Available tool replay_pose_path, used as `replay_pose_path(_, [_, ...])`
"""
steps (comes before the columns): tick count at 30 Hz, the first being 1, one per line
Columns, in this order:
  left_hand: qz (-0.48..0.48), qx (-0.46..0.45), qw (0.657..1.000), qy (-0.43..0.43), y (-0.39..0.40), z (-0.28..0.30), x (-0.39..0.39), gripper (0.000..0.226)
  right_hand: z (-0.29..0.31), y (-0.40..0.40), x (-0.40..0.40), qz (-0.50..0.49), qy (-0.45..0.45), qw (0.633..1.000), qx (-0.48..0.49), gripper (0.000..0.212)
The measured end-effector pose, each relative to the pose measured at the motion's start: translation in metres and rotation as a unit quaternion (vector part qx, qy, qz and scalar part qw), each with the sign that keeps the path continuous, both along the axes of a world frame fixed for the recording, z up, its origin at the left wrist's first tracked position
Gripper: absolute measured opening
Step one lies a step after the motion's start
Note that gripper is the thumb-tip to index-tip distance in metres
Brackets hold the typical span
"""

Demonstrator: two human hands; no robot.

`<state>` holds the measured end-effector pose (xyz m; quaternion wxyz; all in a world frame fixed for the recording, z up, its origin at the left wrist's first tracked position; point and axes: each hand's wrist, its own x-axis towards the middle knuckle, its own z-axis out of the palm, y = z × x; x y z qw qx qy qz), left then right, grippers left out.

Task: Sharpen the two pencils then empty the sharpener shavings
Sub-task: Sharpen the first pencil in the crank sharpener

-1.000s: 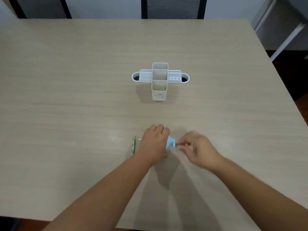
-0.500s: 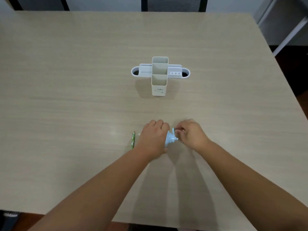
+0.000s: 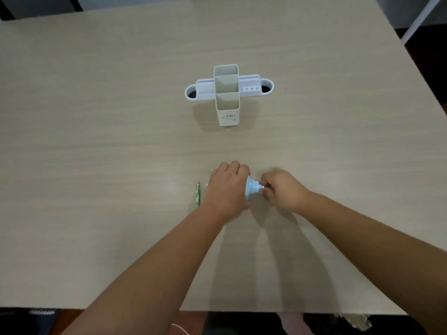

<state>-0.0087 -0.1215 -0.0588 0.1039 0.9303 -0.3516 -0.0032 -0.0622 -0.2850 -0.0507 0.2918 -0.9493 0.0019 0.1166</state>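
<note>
A light blue sharpener [image 3: 251,188] rests on the table under my left hand [image 3: 227,187], which is closed over its body and hides most of it. My right hand [image 3: 280,188] pinches the small crank or knob at the sharpener's right end. A green pencil [image 3: 197,194] lies on the table just left of my left hand, pointing away from me. A small white tip [image 3: 206,184] shows beside my left hand's edge; I cannot tell what it belongs to. A second pencil is not visible.
A white desk organiser [image 3: 227,93] with tall central compartments and low side wings stands further back at the table's middle. The wooden table [image 3: 96,153] ends close to me at the bottom edge. A chair and metal legs show beyond the far edge.
My right hand has moved in from the right and closed its fingers on the sharpener's right end. My left hand has stayed on the sharpener. The camera has tilted slightly.
</note>
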Motion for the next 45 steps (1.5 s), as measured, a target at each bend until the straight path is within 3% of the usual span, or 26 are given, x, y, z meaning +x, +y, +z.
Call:
replay_pose_path(3, [-0.006,-0.008,1.0,-0.003,0.001,-0.005,0.0,0.062,0.017,0.007,-0.042,0.02,0.032,0.997,0.067,0.006])
replay_pose_path(5, [-0.006,-0.016,1.0,-0.011,0.001,-0.005,0.001,0.058,0.036,0.001,-0.037,-0.009,-0.043,0.993,0.108,0.002])
replay_pose_path(7, [-0.005,-0.018,1.0,-0.013,0.001,-0.005,0.002,0.059,0.04,-0.007,-0.009,-0.034,-0.123,0.989,0.08,0.001])
replay_pose_path(10, [0.0,-0.009,1.0,-0.013,0.001,-0.006,0.0,0.065,0.013,-0.009,0.016,-0.031,-0.054,0.998,0.032,0.008])
replay_pose_path(13, [0.008,-0.02,1.0,-0.007,-0.001,-0.006,0.0,0.061,0.001,0.004,-0.027,-0.016,0.006,0.999,0.044,0.009])
replay_pose_path(16, [0.005,-0.021,1.0,-0.014,0.001,-0.006,0.001,0.058,0.031,0.004,-0.042,-0.036,-0.043,0.989,0.136,0.005])
replay_pose_path(18, [-0.001,-0.019,1.0,-0.018,0.001,-0.007,0.002,0.059,0.038,-0.003,-0.012,-0.084,-0.103,0.983,0.124,0.002])
replay_pose_path(20, [-0.002,-0.013,1.0,-0.016,0.002,-0.006,0.001,0.063,0.024,-0.009,0.015,-0.092,-0.092,0.988,0.083,0.002])
replay_pose_path(23, [0.009,-0.02,1.0,-0.015,0.0,-0.005,0.0,0.063,0.001,0.0,-0.009,-0.016,-0.013,0.999,0.049,0.007])
replay_pose_path(25, [0.001,-0.015,1.0,-0.015,0.001,-0.008,0.0,0.065,0.015,0.003,-0.04,0.002,0.007,0.996,0.088,0.004])
replay_pose_path(27, [-0.004,-0.009,1.0,-0.017,0.001,-0.008,0.002,0.063,0.035,-0.001,-0.033,-0.045,-0.041,0.987,0.149,0.002])
replay_pose_path(30, [-0.006,-0.012,1.0,-0.007,0.001,-0.005,0.003,0.058,0.033,-0.01,0.011,-0.11,-0.094,0.984,0.107,0.005])
replay_pose_path(34, [0.008,-0.007,1.0,-0.002,-0.001,-0.003,0.0,0.061,-0.005,-0.005,0.005,-0.009,0.018,1.0,0.014,0.009])
replay_pose_path(37, [-0.001,-0.005,1.0,-0.005,0.001,-0.004,0.0,0.062,0.011,0.001,-0.03,0.031,0.058,0.996,0.059,0.005])
replay_pose_path(40, [-0.01,0.006,1.0,-0.027,0.001,-0.003,0.001,0.063,0.04,-0.004,-0.029,-0.01,0.003,0.988,0.151,0.004])
replay_pose_path(43, [-0.011,0.003,0.999,-0.038,0.001,-0.001,0.001,0.058,0.043,-0.013,0.001,-0.072,-0.089,0.986,0.117,0.006])
replay_pose_path(45, [-0.011,0.002,0.999,-0.046,0.0,-0.002,0.001,0.059,0.028,-0.014,0.017,-0.095,-0.087,0.987,0.095,0.006])
